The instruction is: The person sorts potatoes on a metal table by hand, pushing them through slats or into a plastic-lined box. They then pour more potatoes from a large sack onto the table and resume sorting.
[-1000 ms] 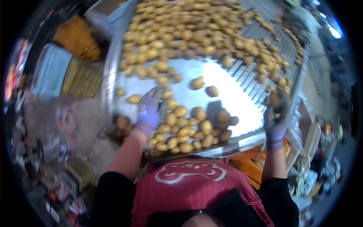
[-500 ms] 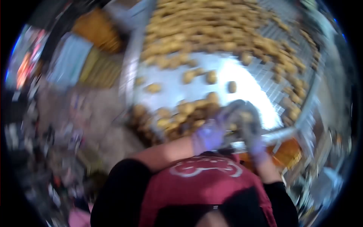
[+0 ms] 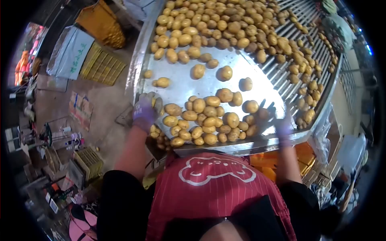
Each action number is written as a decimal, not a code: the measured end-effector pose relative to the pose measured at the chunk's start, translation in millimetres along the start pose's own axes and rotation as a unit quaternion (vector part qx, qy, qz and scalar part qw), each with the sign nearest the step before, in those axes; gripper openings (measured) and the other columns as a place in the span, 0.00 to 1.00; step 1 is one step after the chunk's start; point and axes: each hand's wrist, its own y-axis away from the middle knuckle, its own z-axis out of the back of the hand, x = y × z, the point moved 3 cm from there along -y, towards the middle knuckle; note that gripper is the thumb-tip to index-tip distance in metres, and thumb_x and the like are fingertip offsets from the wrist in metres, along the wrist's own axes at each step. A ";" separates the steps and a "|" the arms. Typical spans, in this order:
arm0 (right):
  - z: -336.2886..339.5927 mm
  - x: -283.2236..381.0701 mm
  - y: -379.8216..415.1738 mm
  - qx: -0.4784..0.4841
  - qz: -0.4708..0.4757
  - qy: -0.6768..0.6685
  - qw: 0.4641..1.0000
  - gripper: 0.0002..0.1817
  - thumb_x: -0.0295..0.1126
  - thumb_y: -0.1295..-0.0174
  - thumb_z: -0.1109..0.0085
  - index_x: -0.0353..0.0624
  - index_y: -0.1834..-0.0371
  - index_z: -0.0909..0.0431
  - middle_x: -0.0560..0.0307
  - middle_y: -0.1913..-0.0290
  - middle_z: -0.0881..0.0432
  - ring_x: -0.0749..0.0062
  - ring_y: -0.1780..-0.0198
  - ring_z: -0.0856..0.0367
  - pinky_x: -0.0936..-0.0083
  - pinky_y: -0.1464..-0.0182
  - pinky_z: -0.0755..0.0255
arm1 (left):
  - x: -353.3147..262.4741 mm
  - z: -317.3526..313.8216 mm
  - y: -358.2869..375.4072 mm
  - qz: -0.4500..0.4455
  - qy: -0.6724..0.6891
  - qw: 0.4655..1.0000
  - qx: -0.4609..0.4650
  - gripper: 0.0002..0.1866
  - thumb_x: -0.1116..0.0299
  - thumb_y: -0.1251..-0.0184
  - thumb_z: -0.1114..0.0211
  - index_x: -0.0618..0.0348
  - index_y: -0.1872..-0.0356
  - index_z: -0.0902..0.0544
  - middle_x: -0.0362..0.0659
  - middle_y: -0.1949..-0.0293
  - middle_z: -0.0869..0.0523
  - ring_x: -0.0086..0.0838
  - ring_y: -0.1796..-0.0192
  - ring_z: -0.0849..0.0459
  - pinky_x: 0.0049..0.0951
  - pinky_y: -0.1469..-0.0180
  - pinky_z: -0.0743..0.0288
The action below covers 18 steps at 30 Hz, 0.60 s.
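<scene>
My left hand, in a purple and grey glove, is at the left rim of the metal sorting table. Its fingers are curled round a potato, only partly visible between them. Near the front right of the table, my right hand has its gloved fingers spread, close to a loose potato. Between both hands lies a cluster of potatoes along the front edge. Below my left hand, more potatoes sit beyond the table's corner.
A large heap of potatoes covers the back of the table. Metal rollers run along the right side. Yellow crates and an orange sack stand on the floor at left. An orange container is below the front edge.
My hands were close together at the front edge and have moved apart. The left has gone to the table's left rim; the right has shifted slightly right and opened. The view is sharper.
</scene>
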 end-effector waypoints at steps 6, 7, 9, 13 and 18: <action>-83.1 180.2 64.4 0.304 0.120 -0.021 0.945 0.34 0.38 0.40 0.35 0.40 0.31 0.31 0.37 0.35 0.27 0.37 0.32 0.32 0.48 0.32 0.34 | -89.5 -45.2 0.6 -0.311 0.118 0.937 -0.110 0.28 0.58 0.39 0.31 0.56 0.39 0.21 0.58 0.39 0.21 0.55 0.37 0.23 0.50 0.34 0.28; -87.2 186.0 67.4 0.290 0.141 -0.081 0.943 0.34 0.37 0.40 0.35 0.42 0.30 0.31 0.39 0.35 0.27 0.39 0.31 0.33 0.49 0.31 0.35 | -128.2 -15.2 25.9 -0.348 0.096 0.923 -0.134 0.30 0.67 0.44 0.26 0.56 0.38 0.22 0.58 0.39 0.22 0.58 0.38 0.24 0.52 0.33 0.29; -71.0 183.5 44.6 0.317 0.172 -0.174 0.916 0.35 0.38 0.41 0.32 0.42 0.29 0.32 0.39 0.36 0.26 0.43 0.31 0.31 0.51 0.32 0.33 | -144.8 -21.6 45.6 -0.390 0.022 0.920 -0.040 0.29 0.63 0.49 0.25 0.53 0.42 0.20 0.49 0.34 0.23 0.54 0.32 0.27 0.54 0.31 0.34; -33.4 134.4 13.0 0.253 0.344 0.009 0.904 0.43 0.42 0.49 0.23 0.46 0.29 0.33 0.33 0.40 0.26 0.38 0.41 0.23 0.49 0.45 0.24 | -84.6 -21.9 56.3 -0.412 0.131 0.901 -0.028 0.22 0.61 0.39 0.30 0.53 0.44 0.18 0.48 0.36 0.21 0.50 0.32 0.26 0.52 0.30 0.34; -52.5 101.9 29.5 0.292 0.275 0.103 0.910 0.45 0.41 0.50 0.26 0.41 0.28 0.35 0.35 0.33 0.30 0.37 0.32 0.30 0.50 0.32 0.31 | 66.9 6.1 89.5 -0.079 0.247 0.933 -0.249 0.21 0.74 0.33 0.35 0.63 0.39 0.22 0.54 0.42 0.18 0.44 0.41 0.19 0.37 0.38 0.25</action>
